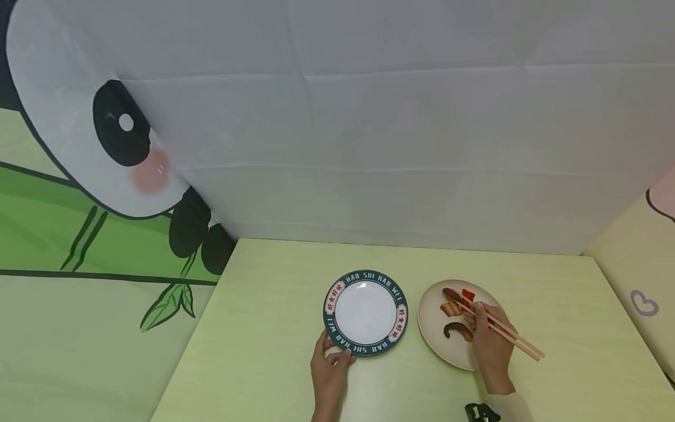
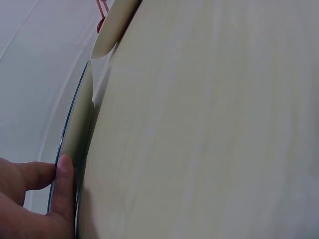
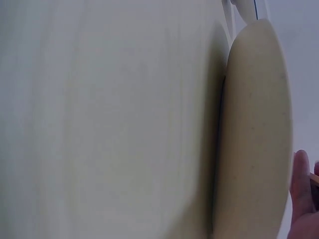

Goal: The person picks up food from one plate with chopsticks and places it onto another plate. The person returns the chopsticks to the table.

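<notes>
My left hand (image 1: 330, 375) pinches the near-left rim of a white plate (image 1: 365, 313) with a dark green lettered border. In the left wrist view, the thumb and a finger (image 2: 64, 186) grip that plate's edge. My right hand (image 1: 493, 346) holds a pair of wooden chopsticks (image 1: 519, 342) over a beige plate (image 1: 439, 346). On it lie a red piece (image 1: 468, 294), a dark brown piece (image 1: 450, 294), a tan striped piece (image 1: 450, 309) and a curved brown piece (image 1: 456, 329) of food. The chopstick tips are among the upper pieces; whether they grip one, I cannot tell.
Both plates stand on a pale yellow table (image 1: 274, 328), the beige one to the right. A white wall sheet (image 1: 401, 146) rises behind it. A black object (image 1: 481, 412) lies by the right sleeve (image 1: 510, 406) at the bottom edge.
</notes>
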`<action>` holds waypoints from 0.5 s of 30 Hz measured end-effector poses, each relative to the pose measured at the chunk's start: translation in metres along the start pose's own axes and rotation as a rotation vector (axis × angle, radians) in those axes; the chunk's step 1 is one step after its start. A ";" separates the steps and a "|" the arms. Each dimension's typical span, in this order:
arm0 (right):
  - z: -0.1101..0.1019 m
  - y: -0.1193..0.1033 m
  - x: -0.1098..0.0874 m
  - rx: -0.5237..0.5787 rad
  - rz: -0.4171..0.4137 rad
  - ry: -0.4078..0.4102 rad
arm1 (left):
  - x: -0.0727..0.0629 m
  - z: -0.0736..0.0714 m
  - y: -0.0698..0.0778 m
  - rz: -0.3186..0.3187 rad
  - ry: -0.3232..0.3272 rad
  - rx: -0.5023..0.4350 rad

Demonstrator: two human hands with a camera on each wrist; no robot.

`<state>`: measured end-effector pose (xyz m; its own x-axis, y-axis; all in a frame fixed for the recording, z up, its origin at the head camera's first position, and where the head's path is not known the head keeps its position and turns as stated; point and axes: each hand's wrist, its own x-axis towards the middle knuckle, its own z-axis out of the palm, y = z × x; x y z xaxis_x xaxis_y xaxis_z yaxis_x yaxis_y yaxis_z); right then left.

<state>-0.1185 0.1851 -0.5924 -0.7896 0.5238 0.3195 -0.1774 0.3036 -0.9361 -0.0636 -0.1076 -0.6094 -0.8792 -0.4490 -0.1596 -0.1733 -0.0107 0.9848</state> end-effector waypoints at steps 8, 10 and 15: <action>-0.001 -0.001 0.000 0.009 0.003 -0.009 | -0.001 0.000 0.000 0.000 0.000 0.002; -0.002 -0.001 -0.001 0.024 0.007 -0.016 | 0.000 0.000 0.001 -0.003 0.002 0.007; -0.003 -0.002 -0.001 0.049 0.015 -0.039 | -0.001 0.001 0.003 -0.009 0.006 0.017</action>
<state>-0.1154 0.1865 -0.5907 -0.8148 0.4962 0.2998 -0.1928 0.2559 -0.9473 -0.0637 -0.1067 -0.6065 -0.8751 -0.4541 -0.1675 -0.1884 0.0008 0.9821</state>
